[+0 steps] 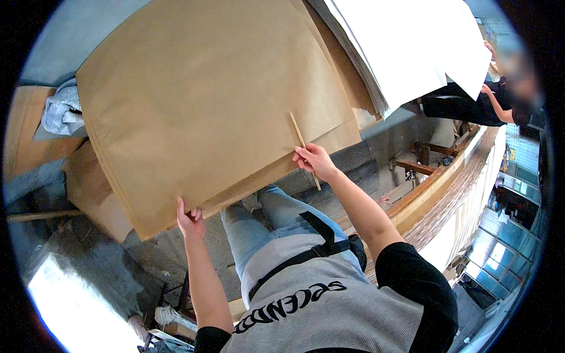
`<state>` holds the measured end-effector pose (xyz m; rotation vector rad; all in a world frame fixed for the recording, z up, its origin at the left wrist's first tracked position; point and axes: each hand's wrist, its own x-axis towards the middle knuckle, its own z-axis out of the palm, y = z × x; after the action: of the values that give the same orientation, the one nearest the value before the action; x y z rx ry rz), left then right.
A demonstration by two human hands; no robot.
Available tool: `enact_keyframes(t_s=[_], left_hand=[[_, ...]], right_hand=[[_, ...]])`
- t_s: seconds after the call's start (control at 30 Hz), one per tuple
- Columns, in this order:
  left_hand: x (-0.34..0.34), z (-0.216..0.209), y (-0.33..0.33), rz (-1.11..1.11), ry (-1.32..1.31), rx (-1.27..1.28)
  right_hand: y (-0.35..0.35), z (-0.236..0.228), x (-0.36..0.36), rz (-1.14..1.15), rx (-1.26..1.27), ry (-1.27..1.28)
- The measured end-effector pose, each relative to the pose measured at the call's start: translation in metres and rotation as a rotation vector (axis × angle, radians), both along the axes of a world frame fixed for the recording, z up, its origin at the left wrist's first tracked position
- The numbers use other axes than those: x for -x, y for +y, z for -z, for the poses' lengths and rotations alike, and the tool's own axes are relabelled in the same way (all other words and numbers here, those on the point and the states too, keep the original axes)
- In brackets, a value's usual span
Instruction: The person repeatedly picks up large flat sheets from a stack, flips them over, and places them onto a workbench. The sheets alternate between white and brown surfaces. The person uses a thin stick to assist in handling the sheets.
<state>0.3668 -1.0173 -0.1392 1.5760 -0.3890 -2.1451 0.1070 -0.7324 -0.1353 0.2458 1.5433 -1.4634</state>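
A wide stack of brown paper sheets (218, 106) lies in front of me, its near edge slanting up to the right. My left hand (189, 220) grips that near edge toward the left, with some of its fingers hidden by the paper. In my right hand (315, 160) is a thin wooden stick (297, 127), pinched near its middle. It slants across the near right part of the paper, its lower end sticking out past the edge toward me.
White paper sheets (406, 47) are piled at the far right, where another person (500, 106) holds their edge. A long wooden frame (435, 176) runs along my right. Clear plastic wrapping (62, 109) lies at the far left. Below it are brown sheets (94, 188).
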Motion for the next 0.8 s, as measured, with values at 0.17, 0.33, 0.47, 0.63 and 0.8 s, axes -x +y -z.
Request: enact_keyframes(t_s=[0.17,0.33,0.47,0.63,0.8], left_hand=[[-0.004,0.002,-0.004,-0.014,0.08,-0.064],[-0.014,0.015,-0.01,0.013,0.101,-0.158],[-0.006,0.002,0.006,-0.059,-0.086,-0.138],[-0.038,-0.002,0.051,0.046,0.068,-0.205],[-0.036,0.001,0.061,0.071,0.174,-0.265]], right_hand=[[-0.015,-0.017,0.008,0.101,-0.06,-0.046],[-0.012,-0.003,0.017,0.263,0.014,-0.116],[-0.003,-0.02,0.003,0.097,-0.116,0.062],[0.042,-0.027,-0.022,0.192,-0.244,0.024],[0.07,-0.024,-0.008,0.236,-0.157,-0.086]])
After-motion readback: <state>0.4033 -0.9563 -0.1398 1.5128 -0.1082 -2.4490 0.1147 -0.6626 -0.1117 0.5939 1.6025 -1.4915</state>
